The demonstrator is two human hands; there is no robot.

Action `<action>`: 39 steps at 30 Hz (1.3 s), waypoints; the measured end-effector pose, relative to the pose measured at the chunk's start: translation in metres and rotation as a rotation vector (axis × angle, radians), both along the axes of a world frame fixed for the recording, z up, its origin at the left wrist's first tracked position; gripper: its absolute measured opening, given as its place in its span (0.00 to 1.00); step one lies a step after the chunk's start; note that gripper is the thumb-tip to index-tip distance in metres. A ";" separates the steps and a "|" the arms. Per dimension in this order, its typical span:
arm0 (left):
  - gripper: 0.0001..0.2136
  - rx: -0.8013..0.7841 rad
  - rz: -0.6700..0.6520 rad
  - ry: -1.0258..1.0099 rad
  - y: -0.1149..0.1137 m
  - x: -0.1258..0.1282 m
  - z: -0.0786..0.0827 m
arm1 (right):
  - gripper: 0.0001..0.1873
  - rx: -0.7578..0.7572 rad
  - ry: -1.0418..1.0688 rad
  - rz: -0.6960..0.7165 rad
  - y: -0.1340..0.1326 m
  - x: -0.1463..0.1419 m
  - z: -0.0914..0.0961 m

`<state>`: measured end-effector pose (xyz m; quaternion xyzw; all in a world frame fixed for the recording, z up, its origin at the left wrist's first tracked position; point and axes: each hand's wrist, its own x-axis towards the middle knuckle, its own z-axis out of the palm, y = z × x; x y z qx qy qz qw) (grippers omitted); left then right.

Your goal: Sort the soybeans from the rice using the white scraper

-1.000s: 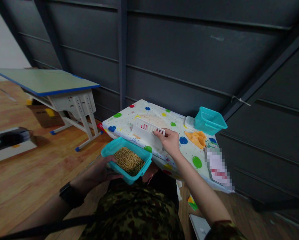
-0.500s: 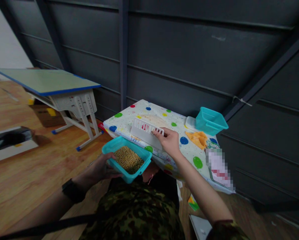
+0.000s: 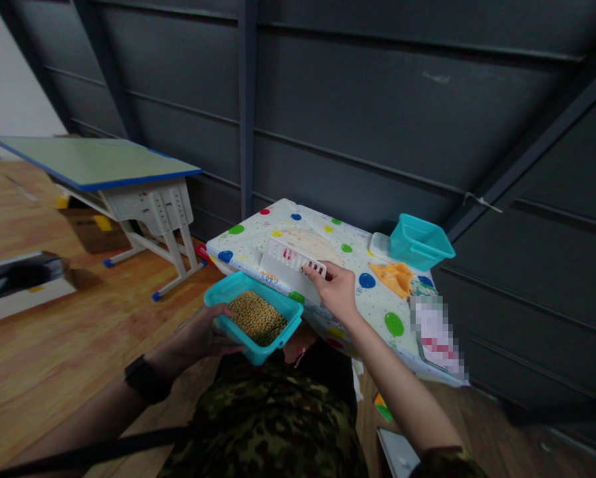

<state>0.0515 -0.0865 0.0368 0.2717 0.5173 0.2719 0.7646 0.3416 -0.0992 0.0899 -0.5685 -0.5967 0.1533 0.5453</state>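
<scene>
My left hand point(image 3: 200, 335) grips the near left side of a teal bin point(image 3: 252, 317) full of tan beans, held just off the table's near edge above my lap. My right hand point(image 3: 338, 289) pinches the right end of a white slotted plastic piece point(image 3: 290, 265) that stands tilted on the table. A thin spread of beans point(image 3: 311, 242) lies on the dotted tablecloth point(image 3: 258, 234) behind the white piece.
An empty teal bin point(image 3: 420, 240) sits at the table's far right beside a white lid point(image 3: 377, 243) and an orange cloth point(image 3: 396, 275). A green-topped desk point(image 3: 98, 166) stands to the left on the wooden floor. A dark panelled wall runs behind the table.
My right hand has drawn the white piece slightly toward me. The bin of beans in my left hand has barely shifted.
</scene>
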 end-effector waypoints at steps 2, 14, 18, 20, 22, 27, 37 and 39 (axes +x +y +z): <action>0.25 -0.006 0.003 0.000 0.000 0.000 0.001 | 0.19 0.005 -0.005 0.007 0.001 0.001 0.000; 0.27 0.007 0.001 -0.046 0.003 -0.007 -0.014 | 0.17 0.038 0.000 0.034 -0.018 -0.006 0.008; 0.27 -0.011 0.025 -0.001 0.004 -0.005 -0.011 | 0.19 0.099 0.028 -0.130 -0.012 0.017 0.013; 0.28 -0.013 0.029 -0.001 0.004 -0.006 -0.013 | 0.21 0.116 0.037 -0.195 -0.009 0.028 0.014; 0.29 -0.011 0.026 -0.013 0.005 -0.008 -0.017 | 0.22 0.110 0.053 -0.201 -0.009 0.035 0.013; 0.31 0.016 -0.011 -0.050 0.005 -0.013 -0.027 | 0.22 0.041 0.081 -0.128 -0.009 0.039 0.009; 0.24 -0.007 0.045 0.016 -0.001 -0.006 -0.023 | 0.22 0.017 0.041 -0.162 -0.018 0.046 0.011; 0.23 -0.003 0.044 -0.004 -0.001 -0.006 -0.023 | 0.21 0.007 0.039 -0.156 -0.020 0.045 0.009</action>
